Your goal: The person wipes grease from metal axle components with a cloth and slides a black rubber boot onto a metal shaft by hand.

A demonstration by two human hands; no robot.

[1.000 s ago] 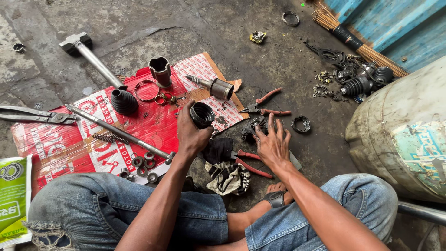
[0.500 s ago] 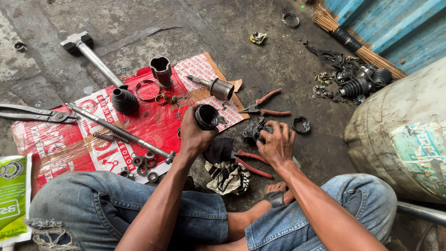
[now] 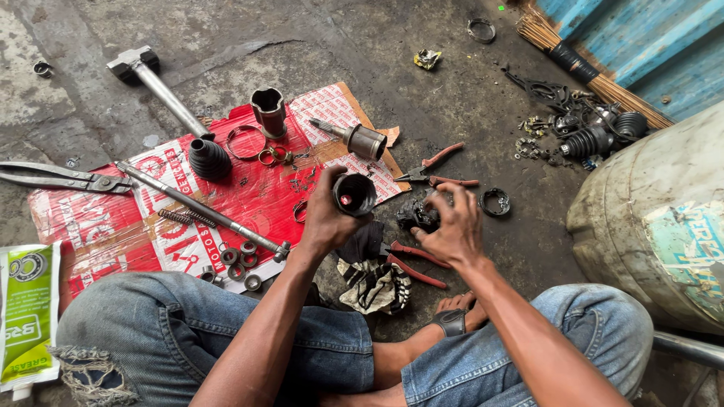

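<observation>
Head view: your left hand (image 3: 326, 218) has its fingers clamped round one cup (image 3: 354, 194); your right hand (image 3: 450, 230) fingers spread over one greasy part (image 3: 417, 215), two red pliers (image 3: 436, 167) nearby.

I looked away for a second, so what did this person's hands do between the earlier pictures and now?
The right hand, flat with fingers spread a second ago, has curled its fingers down onto the dark greasy part on the floor. The left hand kept gripping the dark metal cup, which now shows its open mouth more fully. The long shaft, hammer and pliers stayed put.
</observation>
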